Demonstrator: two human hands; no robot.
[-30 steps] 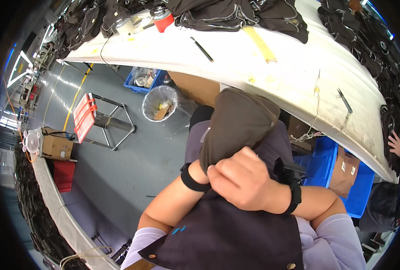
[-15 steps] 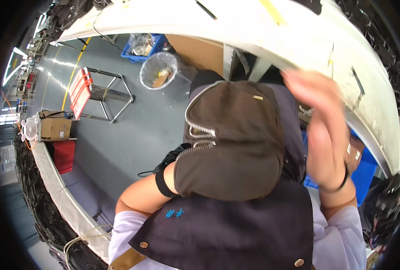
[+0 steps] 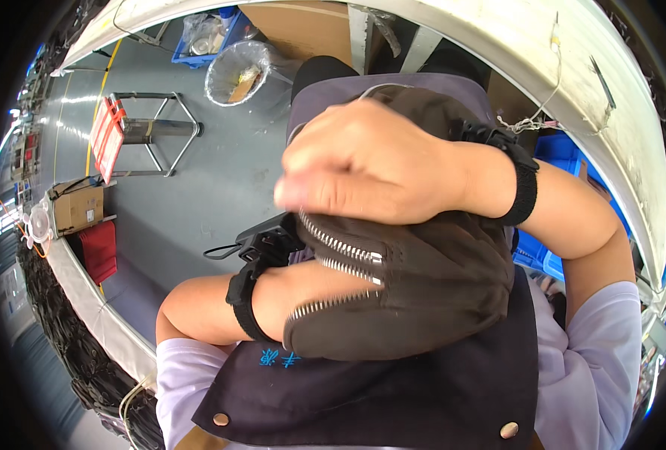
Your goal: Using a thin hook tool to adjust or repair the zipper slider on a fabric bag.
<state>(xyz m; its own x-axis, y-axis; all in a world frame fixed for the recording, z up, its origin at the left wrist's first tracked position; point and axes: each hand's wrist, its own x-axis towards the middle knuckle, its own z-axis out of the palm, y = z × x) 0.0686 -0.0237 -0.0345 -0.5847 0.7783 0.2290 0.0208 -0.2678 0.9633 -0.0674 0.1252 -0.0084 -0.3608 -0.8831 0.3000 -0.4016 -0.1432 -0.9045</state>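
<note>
The person holds a dark brown zippered pouch (image 3: 415, 300) against the chest, over a dark apron (image 3: 393, 405), well short of the near edge of the white table (image 3: 498, 37). The right hand (image 3: 370, 169) lies on top, fingers curled together, gripping the pouch's upper fold. The left hand is tucked inside the pouch, so I cannot tell how its fingers sit. A lined waste bin (image 3: 239, 71) stands on the grey floor.

Lilac sleeves (image 3: 599, 352), dark snap-buttoned apron (image 3: 393, 397); black wristbands (image 3: 524, 191) (both wrists)
</note>
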